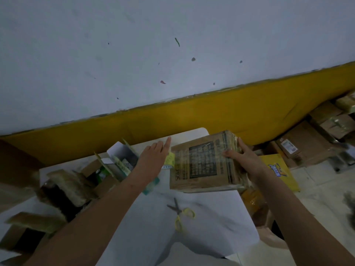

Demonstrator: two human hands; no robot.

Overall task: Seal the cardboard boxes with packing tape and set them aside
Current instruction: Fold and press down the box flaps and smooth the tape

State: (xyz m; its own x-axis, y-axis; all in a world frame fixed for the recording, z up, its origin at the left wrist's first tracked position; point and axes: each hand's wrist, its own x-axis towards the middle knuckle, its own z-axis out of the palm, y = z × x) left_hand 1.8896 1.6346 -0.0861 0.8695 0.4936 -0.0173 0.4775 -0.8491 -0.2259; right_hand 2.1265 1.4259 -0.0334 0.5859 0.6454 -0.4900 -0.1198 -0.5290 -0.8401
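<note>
A: Far left first?

B: Opened cardboard boxes (63,191) crowd the left end of the white tabletop (211,223), flaps up. Just right of them stands a white-lined box (123,156), also open.

A: Left hand?

B: Left hand (153,156) lies beside the left edge of the printed cardboard box (199,166). Grip released, fingers straight, index finger extended. A yellow-green label (170,160) shows at the fingers; can't tell what it belongs to.

A: And the box itself?

B: On the right part of the tabletop, tilted, far end higher. Clear glossy tape crosses its top face and wraps the right end. Black print block faces up.

A: Right hand?

B: Right hand (242,158) is grasping the box at its right end, thumb on the top face, fingers curled around the side.

A: Anything nearer?

B: Yellow-handled scissors (180,214) lie on the tabletop, near the box, blades closed. Past the right edge, a yellow carton (278,169), then a pile of brown boxes (307,139) against the yellow wall band.
</note>
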